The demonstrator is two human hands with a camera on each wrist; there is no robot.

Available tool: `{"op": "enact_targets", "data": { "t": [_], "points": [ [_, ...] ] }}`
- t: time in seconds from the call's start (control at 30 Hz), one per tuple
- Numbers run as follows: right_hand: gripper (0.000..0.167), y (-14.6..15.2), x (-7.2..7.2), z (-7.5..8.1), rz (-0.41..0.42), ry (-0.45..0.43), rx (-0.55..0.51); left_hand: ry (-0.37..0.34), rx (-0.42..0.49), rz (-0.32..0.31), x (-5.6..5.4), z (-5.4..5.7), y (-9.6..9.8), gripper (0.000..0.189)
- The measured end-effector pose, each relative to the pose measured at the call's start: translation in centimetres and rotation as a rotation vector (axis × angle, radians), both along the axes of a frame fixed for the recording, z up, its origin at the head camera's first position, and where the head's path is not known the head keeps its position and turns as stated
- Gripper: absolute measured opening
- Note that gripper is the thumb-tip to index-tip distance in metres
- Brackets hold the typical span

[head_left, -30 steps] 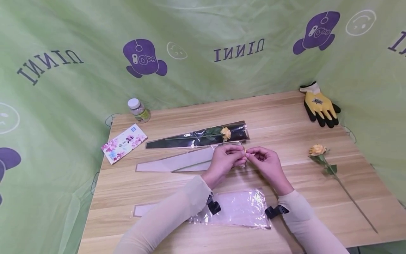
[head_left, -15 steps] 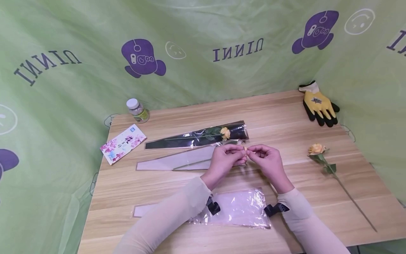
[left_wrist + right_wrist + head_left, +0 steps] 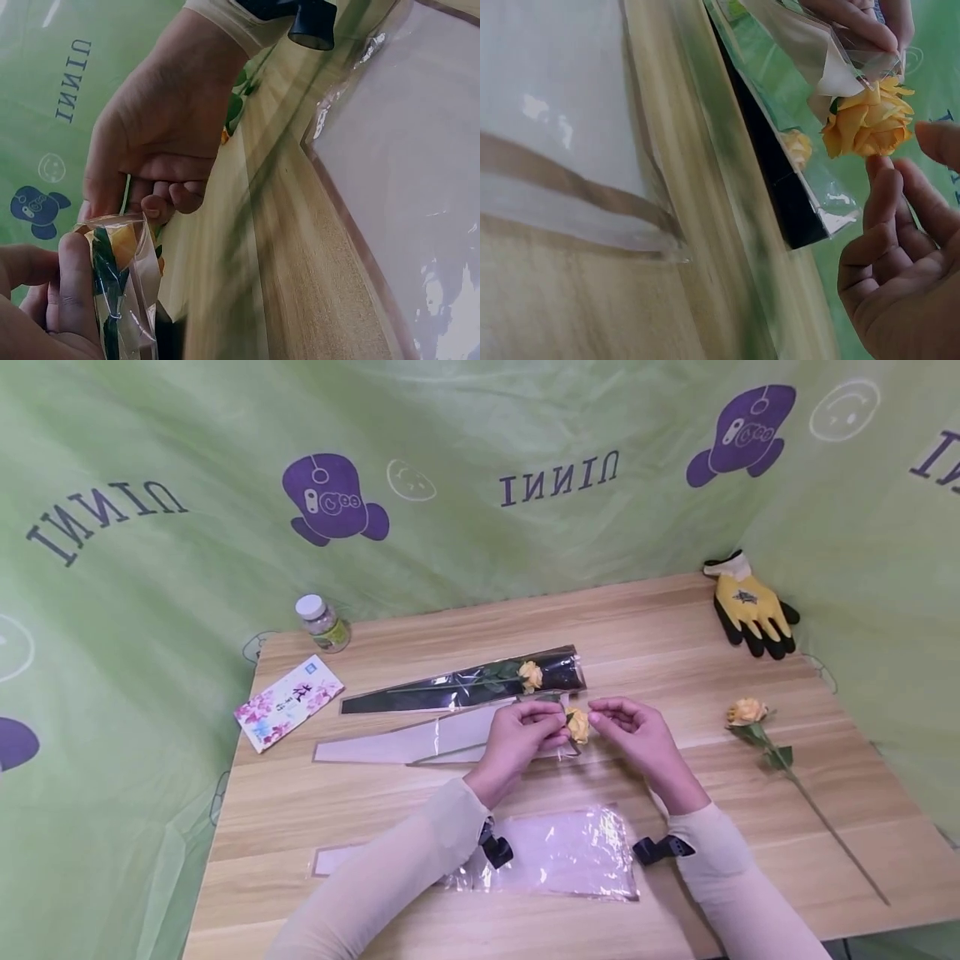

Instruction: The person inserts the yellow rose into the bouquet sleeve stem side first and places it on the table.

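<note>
A yellow artificial rose [image 3: 577, 727] lies partly in a white-backed clear flower sleeve [image 3: 382, 747], its bloom at the wide mouth and its stem running left. My left hand [image 3: 513, 743] pinches the sleeve by its mouth, just left of the bloom. In the right wrist view the bloom [image 3: 870, 124] pokes out past the film edge. My right hand [image 3: 641, 739] is on the bloom's other side, thumb and forefinger parted. One fingertip [image 3: 879, 163] of it is right at the petals, and the other fingers bend loosely.
Behind lies a black sleeve [image 3: 420, 695] with a yellow rose inside. Another white sleeve [image 3: 562, 860] lies under the forearms. A loose rose [image 3: 787, 777] is at right, a yellow-black glove [image 3: 753, 606] at back right. A floral card [image 3: 288, 703] and a white-capped jar [image 3: 324, 624] stand left.
My right hand has parted from the left and moved slightly right, its pinch loosened. The yellow bloom, mostly covered by fingers before, now shows between the hands.
</note>
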State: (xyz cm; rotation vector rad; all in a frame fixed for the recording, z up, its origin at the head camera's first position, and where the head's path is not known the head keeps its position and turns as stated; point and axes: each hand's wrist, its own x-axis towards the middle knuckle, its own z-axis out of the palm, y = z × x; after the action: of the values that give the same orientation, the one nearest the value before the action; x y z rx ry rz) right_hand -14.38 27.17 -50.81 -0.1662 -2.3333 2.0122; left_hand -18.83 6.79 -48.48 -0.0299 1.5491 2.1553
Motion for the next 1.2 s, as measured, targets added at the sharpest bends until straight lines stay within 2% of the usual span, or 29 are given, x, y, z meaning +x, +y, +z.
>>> {"op": "enact_targets", "data": {
  "t": [0.13,0.3,0.43,0.73,1.07,1.2],
  "points": [
    [0.03,0.0,0.1,-0.3,0.056,-0.027,0.044,-0.013,-0.012,-0.006,0.0,-0.1,-0.1,0.019],
    [0.02,-0.1,-0.1,-0.3,0.046,-0.013,0.083,-0.031,-0.023,-0.012,0.1,0.0,-0.2,0.019],
    [0.019,-0.1,-0.2,-0.3,0.023,-0.013,0.107,-0.031,-0.033,-0.017,0.2,-0.1,-0.4,0.019],
    [0.024,-0.3,-0.3,0.9,-0.126,0.084,0.012,0.013,-0.026,-0.027,0.2,-0.1,-0.4,0.018],
    [0.019,-2.1,-0.3,0.6,-0.129,0.114,0.047,0.039,-0.021,-0.058,0.3,0.7,-0.1,0.019],
    [0.025,-2.1,-0.2,0.5,-0.111,0.115,-0.061,0.037,-0.012,-0.048,0.3,0.9,0.0,0.018]
  ]
}}
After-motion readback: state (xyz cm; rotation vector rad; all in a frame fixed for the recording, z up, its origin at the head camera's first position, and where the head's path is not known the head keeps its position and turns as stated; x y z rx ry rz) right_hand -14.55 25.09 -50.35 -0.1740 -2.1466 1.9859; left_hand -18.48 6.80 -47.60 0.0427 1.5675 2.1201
